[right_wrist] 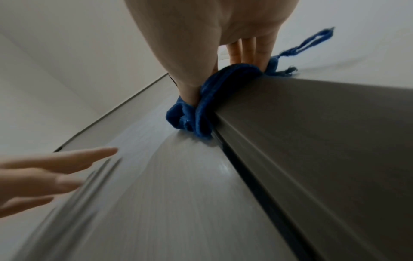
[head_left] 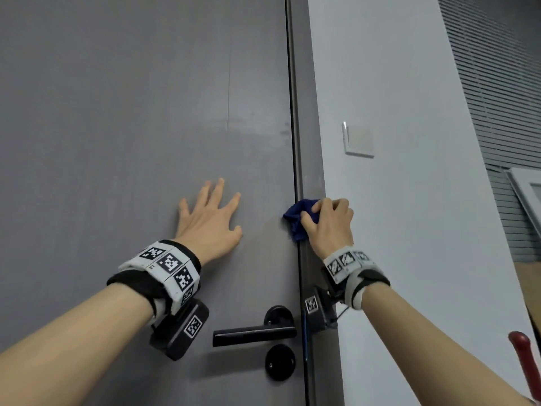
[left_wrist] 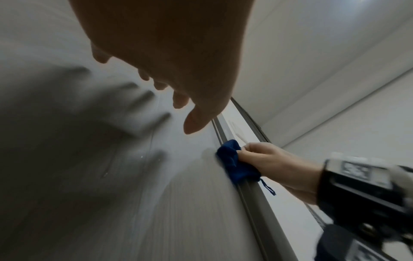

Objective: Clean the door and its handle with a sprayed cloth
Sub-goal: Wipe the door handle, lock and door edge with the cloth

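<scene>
A dark grey door (head_left: 131,127) fills the left of the head view. Its black lever handle (head_left: 253,332) sits low, with a round black lock plate (head_left: 280,361) beneath it. My left hand (head_left: 209,218) lies flat on the door with fingers spread, above and left of the handle. My right hand (head_left: 329,221) grips a bunched blue cloth (head_left: 298,219) and presses it where the door's right edge meets the frame (head_left: 310,142). In the right wrist view the cloth (right_wrist: 196,113) is squeezed into that seam, a frayed loop (right_wrist: 312,42) trailing. The left wrist view shows the cloth (left_wrist: 234,166) too.
A pale wall (head_left: 395,83) runs to the right of the frame with a white switch plate (head_left: 358,139) at about shoulder height. Slatted blinds (head_left: 503,83) hang at the far right. A red rounded object (head_left: 522,356) shows at the lower right edge.
</scene>
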The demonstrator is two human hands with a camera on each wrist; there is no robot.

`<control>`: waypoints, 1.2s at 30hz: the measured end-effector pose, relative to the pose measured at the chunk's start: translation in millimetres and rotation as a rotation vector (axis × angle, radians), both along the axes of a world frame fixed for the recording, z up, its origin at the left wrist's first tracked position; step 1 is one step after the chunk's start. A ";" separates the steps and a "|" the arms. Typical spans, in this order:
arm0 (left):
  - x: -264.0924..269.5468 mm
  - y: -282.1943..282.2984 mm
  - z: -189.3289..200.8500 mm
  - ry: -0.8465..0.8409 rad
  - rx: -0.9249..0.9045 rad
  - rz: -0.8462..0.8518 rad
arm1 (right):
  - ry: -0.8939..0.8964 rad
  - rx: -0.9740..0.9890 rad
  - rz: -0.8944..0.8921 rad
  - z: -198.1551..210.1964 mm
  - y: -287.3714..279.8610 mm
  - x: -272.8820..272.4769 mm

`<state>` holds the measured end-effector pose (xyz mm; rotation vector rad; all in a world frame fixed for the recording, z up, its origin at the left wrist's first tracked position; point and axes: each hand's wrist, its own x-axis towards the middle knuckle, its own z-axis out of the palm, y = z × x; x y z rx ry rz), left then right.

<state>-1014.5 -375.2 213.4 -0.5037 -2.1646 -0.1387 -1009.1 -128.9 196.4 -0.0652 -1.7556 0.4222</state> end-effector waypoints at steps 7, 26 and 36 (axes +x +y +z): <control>-2.9 9.9 9.9 0.084 -0.039 0.094 | -0.010 0.040 -0.045 15.7 -1.5 -1.6; 0.4 19.7 17.6 0.128 0.056 -0.044 | 0.080 0.084 -0.029 -26.5 4.0 -7.2; 14.5 40.5 -93.8 0.108 0.062 -0.223 | -0.002 0.011 0.004 -157.3 2.1 -1.0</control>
